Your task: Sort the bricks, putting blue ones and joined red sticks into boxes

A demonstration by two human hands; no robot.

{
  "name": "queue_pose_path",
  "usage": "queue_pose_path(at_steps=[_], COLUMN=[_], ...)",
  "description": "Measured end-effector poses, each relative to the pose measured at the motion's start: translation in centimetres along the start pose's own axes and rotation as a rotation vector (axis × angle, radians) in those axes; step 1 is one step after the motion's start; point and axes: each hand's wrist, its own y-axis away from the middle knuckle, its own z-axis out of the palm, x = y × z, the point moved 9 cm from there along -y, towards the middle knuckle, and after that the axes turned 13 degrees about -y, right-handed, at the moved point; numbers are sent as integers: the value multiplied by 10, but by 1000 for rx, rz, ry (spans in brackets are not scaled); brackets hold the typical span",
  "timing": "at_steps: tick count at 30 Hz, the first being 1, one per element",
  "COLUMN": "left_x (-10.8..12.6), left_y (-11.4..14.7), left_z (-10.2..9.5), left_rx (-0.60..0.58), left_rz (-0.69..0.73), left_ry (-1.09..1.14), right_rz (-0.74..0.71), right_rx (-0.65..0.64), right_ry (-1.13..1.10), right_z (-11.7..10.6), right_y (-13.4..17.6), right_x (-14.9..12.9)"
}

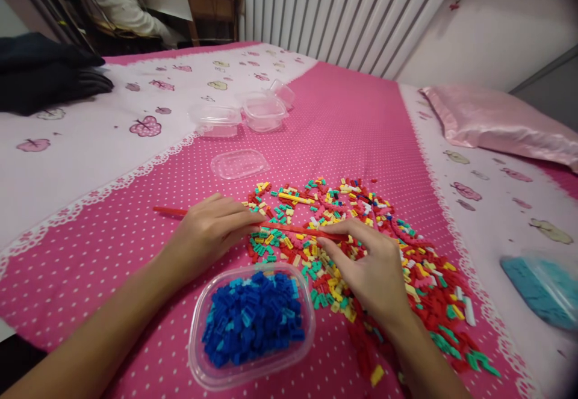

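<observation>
A long, thin red strip [289, 228], perhaps joined bricks, stretches between my two hands. My left hand [212, 227] is closed around its left part, and one end sticks out past the wrist side. The thumb and fingertips of my right hand [370, 260] pinch it near the other end. Beneath and beyond the hands spreads a heap of small loose toy bricks [334, 266] in red, yellow, green, white and pink. Close in front of me stands a clear plastic tub [195, 351] filled with blue bricks [253, 321].
Clear empty containers [264, 113] and a clear lid [239, 164] lie farther back on the pink bedspread [352, 110]. At the right are a container with teal pieces [542, 290] and a pink pillow [501, 119]. Dark cloth [45, 71] lies at the left; a radiator [329, 14] stands behind.
</observation>
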Motion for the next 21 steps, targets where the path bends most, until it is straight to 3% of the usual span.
queue_pose_path(at_steps=[10, 21], left_x=[10, 6], left_y=[1, 4], left_z=[0, 0], left_rx=[28, 13], left_rz=[78, 35], left_ry=[-92, -15], right_rz=[-25, -18], right_rx=[-13, -82], right_ry=[6, -62], right_z=[3, 9], right_y=[-1, 2], right_x=[-2, 2])
